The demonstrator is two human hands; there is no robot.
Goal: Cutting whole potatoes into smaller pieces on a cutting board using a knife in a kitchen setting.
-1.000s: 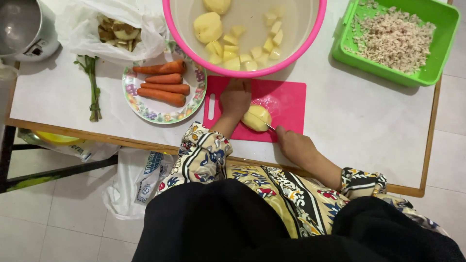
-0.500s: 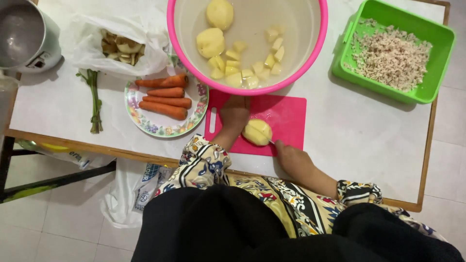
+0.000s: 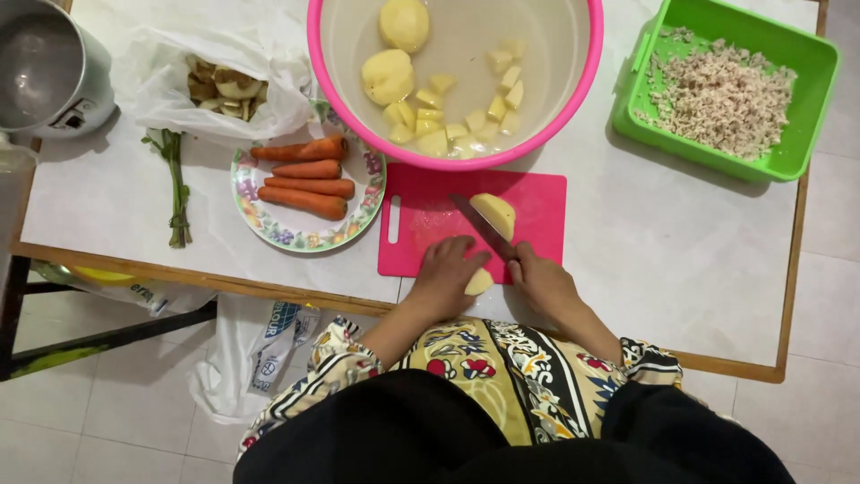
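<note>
**A:** Pink board (image 3: 537, 202) sits at the near edge of the white table (image 3: 681, 260), and both hands are on it. Left hand (image 3: 445, 278) is curled round a small potato piece (image 3: 478, 282), fingers closed on it, right at the board's near edge.

**B:** And the right one?

**A:** Right hand (image 3: 542, 282) is clamped on a knife (image 3: 484, 229); the blade runs up and left across the board. Its tip end lies just beside a bigger potato half (image 3: 495, 213) resting on the board, a bit farther out. Can't tell if the blade actually touches it.

**B:** What's around?

**A:** Just past the board, a pink bowl (image 3: 587, 81) with two whole peeled potatoes (image 3: 388, 76) and a bunch of cut chunks (image 3: 466, 121) in water. Left of the board, a flowery plate (image 3: 358, 211) with four carrots (image 3: 305, 184). Farther left, green stalks (image 3: 177, 188), a plastic bag (image 3: 161, 81) of peelings and a metal pot (image 3: 45, 63). Far right, a green tub (image 3: 806, 63) full of something shredded and pale.
</note>
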